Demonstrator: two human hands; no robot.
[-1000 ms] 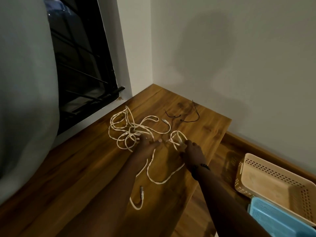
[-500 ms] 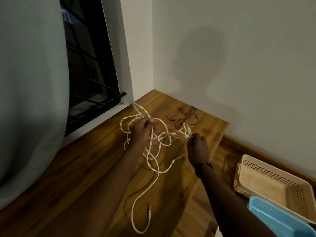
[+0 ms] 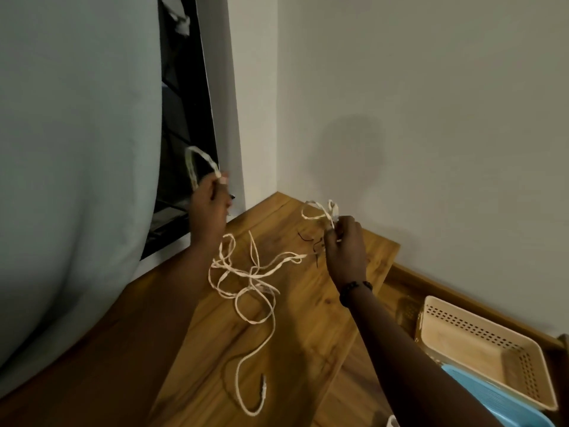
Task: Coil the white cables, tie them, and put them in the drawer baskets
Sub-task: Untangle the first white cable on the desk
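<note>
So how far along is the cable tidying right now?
Early. Nothing looks finished: the white cables are a loose tangle, with no tied coil in sight. In hand: the left hand holds a raised loop and the right hand pinches another, apparently separating them. Left: coiling, tying with the dark ties, and filling the beige basket, which looks empty.

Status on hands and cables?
Left hand and right hand raised, each gripping white cable loops. Cables tangled, uncoiled, tail on the desk. Beige basket empty. Black ties lie under the tangle.
</note>
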